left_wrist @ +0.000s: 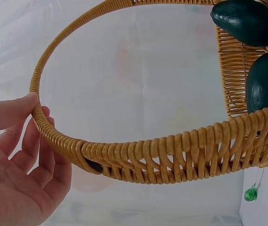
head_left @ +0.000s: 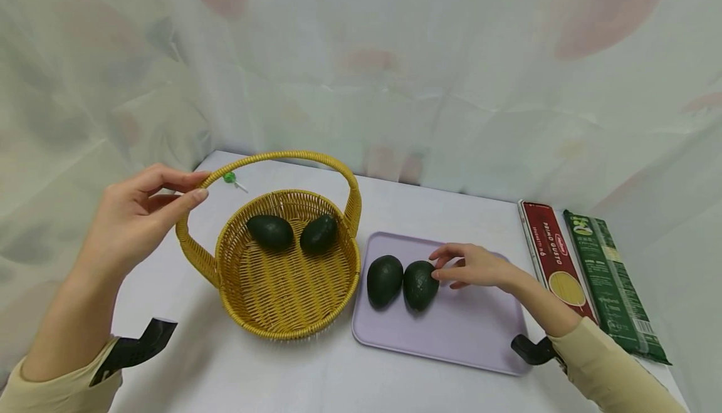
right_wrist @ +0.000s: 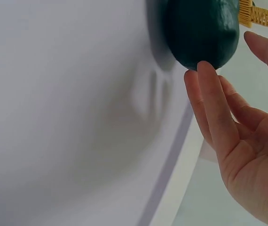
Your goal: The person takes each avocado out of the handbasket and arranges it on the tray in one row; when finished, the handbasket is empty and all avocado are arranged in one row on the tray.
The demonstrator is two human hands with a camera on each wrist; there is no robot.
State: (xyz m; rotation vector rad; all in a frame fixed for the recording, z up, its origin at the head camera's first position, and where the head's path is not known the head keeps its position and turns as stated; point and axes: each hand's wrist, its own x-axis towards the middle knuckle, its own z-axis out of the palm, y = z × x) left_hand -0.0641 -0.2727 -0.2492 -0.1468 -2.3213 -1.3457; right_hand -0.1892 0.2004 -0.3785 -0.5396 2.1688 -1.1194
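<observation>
My left hand [head_left: 135, 215] pinches the handle [left_wrist: 106, 8] of a yellow wicker basket [head_left: 287, 333] between thumb and fingers, on the handle's left side. Inside the basket lie two dark green avocados, one on the left [head_left: 271, 232] and one on the right [head_left: 319, 235]. A pale purple tray [head_left: 468, 331] to the right carries two more, a left avocado [head_left: 385, 281] and a right avocado [head_left: 420, 286]. At the right one's edge is my right hand [head_left: 476, 266], its fingers spread and loosely bent. In the right wrist view, fingertips [right_wrist: 207, 70] meet or nearly meet that avocado; contact is unclear.
A green lollipop [head_left: 230, 177] lies behind the basket on the left. Right of the tray are a red spaghetti pack [head_left: 553, 256] and a green packet [head_left: 615, 281]. A patterned curtain [head_left: 417, 87] hangs behind the white table.
</observation>
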